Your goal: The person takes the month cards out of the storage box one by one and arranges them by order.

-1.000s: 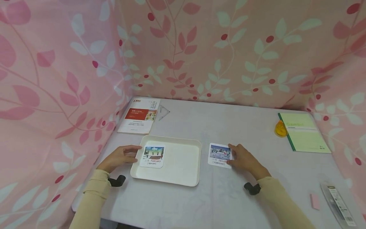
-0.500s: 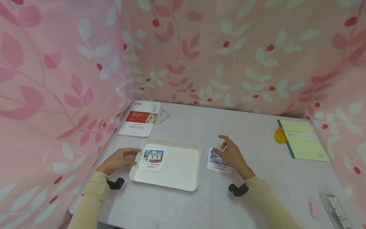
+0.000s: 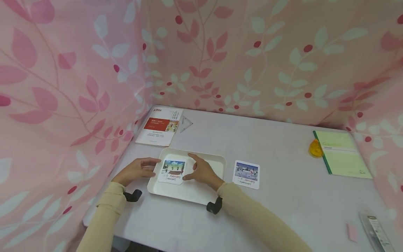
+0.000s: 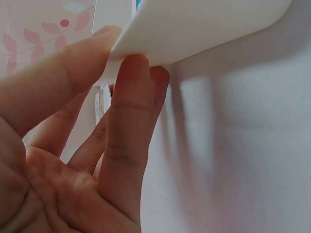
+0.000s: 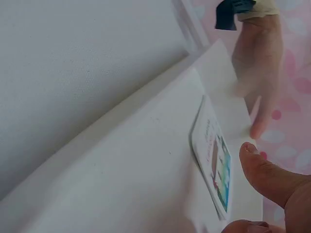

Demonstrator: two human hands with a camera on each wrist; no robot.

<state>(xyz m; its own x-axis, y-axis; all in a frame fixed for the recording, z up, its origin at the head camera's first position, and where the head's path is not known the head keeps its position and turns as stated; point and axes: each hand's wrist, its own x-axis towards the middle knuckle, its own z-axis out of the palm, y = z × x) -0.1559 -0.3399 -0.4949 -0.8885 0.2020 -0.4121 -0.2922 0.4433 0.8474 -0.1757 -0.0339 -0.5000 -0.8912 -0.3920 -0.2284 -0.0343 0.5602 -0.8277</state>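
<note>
A white tray lies on the table with a February picture card in its left part. My left hand grips the tray's left rim; in the left wrist view its fingers meet the tray's edge from above and below. Over the tray, my right hand has thumb and forefinger spread at the February card's right side, holding nothing. Its thumb shows apart from that card in the right wrist view. A January picture card lies flat on the table, right of the tray.
Behind the tray are a white-and-red booklet and a clear set square. A green notebook and a yellow drop-shaped item lie far right. Near the front right sit a pink eraser and a clear narrow pack.
My right hand has let go of the January card and moved left, over the tray to the February card. The left hand has stayed at the tray's rim.
</note>
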